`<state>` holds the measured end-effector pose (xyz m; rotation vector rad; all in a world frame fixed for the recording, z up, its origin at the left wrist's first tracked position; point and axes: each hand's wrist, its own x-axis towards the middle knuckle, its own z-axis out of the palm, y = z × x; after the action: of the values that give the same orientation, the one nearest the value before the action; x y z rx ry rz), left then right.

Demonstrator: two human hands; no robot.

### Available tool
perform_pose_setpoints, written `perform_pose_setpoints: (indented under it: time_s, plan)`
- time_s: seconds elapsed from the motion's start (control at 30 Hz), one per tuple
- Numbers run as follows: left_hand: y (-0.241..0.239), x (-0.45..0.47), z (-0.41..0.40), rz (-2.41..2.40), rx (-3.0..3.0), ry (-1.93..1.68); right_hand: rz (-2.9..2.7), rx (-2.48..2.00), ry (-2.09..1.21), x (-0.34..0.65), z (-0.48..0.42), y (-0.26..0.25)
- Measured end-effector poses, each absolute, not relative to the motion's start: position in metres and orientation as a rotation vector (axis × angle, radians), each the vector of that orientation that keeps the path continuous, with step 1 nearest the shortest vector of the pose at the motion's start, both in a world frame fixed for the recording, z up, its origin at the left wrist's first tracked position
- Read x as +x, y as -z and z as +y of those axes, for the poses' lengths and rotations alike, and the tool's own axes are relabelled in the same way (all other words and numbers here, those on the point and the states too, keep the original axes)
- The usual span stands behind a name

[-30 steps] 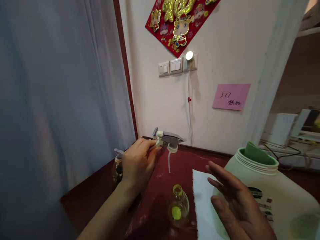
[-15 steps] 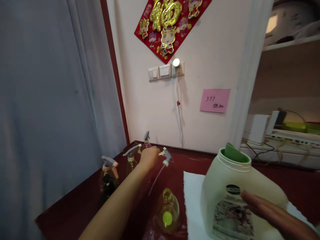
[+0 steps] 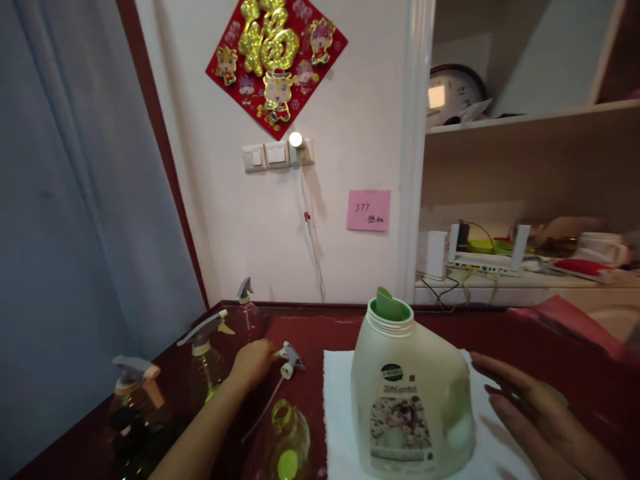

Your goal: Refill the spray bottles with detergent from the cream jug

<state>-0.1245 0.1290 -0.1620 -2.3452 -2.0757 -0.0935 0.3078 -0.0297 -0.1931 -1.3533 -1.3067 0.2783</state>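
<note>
My left hand (image 3: 254,363) is closed on a grey and white trigger spray head (image 3: 290,359), whose thin dip tube slants down to the left. Below it stands an uncapped yellowish clear bottle (image 3: 295,437) with a bright round spot on its side. Fingers apart and holding nothing, my right hand (image 3: 535,407) hovers just right of a big pale green jug (image 3: 400,373). The jug has no lid, and a green spout piece (image 3: 389,305) sticks up in its neck. It stands on a white cloth (image 3: 339,400).
Several spray bottles stand at the left: one with a peach trigger (image 3: 135,383), one with a yellowish trigger (image 3: 203,360), a pinkish one (image 3: 247,317) by the wall and a dark one (image 3: 133,440). A router (image 3: 485,262) sits on the right shelf, beyond the dark red table (image 3: 310,327).
My view has swung right. The left hand has brought the spray head nearer the uncapped bottle. My right hand has moved from in front of the jug to its right side.
</note>
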Motion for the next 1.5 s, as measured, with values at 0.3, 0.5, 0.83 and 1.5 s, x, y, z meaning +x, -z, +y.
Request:
perform_pose_setpoints:
  time_s: [0.3, 0.5, 0.83, 1.5]
  plan:
    - [0.139, -0.122, 0.112, -1.977, -2.477, 0.343, -1.334, -1.063, -0.851, 0.298, 0.003, 0.164]
    - [0.138, -0.118, 0.050, -2.131, -2.468, 0.949, -1.396, -0.932, -1.079, 0.304, 0.022, 0.166]
    - [0.176, -0.113, -0.018, -2.367, -2.668, 1.779, -1.262, -0.954, -1.045, 0.294, 0.037, 0.200]
    - [0.178, -0.093, -0.032, -2.275, -2.834, 1.756, -1.079, -0.961, -0.972, 0.289, 0.017, 0.177]
